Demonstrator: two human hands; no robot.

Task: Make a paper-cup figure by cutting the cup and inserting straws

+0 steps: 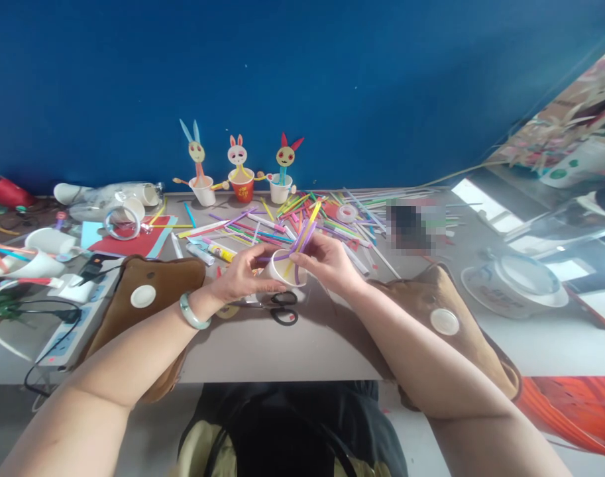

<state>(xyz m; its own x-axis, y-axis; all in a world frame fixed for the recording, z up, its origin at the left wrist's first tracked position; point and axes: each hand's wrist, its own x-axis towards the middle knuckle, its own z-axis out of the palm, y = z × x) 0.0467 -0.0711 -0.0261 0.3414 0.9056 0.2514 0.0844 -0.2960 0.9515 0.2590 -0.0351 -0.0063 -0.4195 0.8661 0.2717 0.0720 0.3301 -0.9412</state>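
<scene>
My left hand (247,273) is wrapped round a white paper cup (277,268), which is tilted with its mouth toward me and to the right. My right hand (329,264) pinches purple and yellow straws (306,232) at the cup's rim. The straws rise above the fingers, and some purple and yellow pieces show inside the cup. How far down they reach is hidden. Scissors with black handles (284,317) lie on the table just below the cup. Many loose coloured straws (262,225) are scattered behind my hands.
Three rabbit figures in paper cups (240,189) stand along the blue wall. Brown cushions lie left (165,285) and right (416,311) under my forearms. A power strip (78,311) with cables, several paper cups (51,242) and red paper (128,242) are at left; a lidded plastic tub (511,291) is at right.
</scene>
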